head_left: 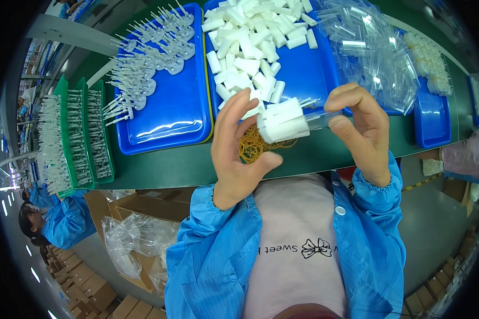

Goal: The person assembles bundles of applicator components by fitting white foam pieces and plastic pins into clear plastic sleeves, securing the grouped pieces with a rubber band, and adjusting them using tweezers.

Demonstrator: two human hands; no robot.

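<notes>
In front of my chest is a bundle of white foam blocks (pixel 285 121) on a clear plastic piece, tilted sideways, with thin clear stems showing at its right end. My left hand (pixel 237 151) curls loosely around its left end, the thumb apart below. Between the thumb and fingers of my right hand (pixel 362 127) is a clear plastic sleeve (pixel 318 120), its left end at the bundle; how far they overlap is hard to see. Yellow-brown rubber bands (pixel 252 146) lie in a pile on the green table (pixel 186 167) behind my left hand.
Blue trays hold clear stemmed parts (pixel 154 64), loose white foam blocks (pixel 247 53) and clear plastic sleeves (pixel 372 53). Green racks (pixel 72 138) with upright parts stand at the left. A small blue bin (pixel 432 125) sits right. Below the table is a cardboard box (pixel 138 204); co-workers sit on both sides.
</notes>
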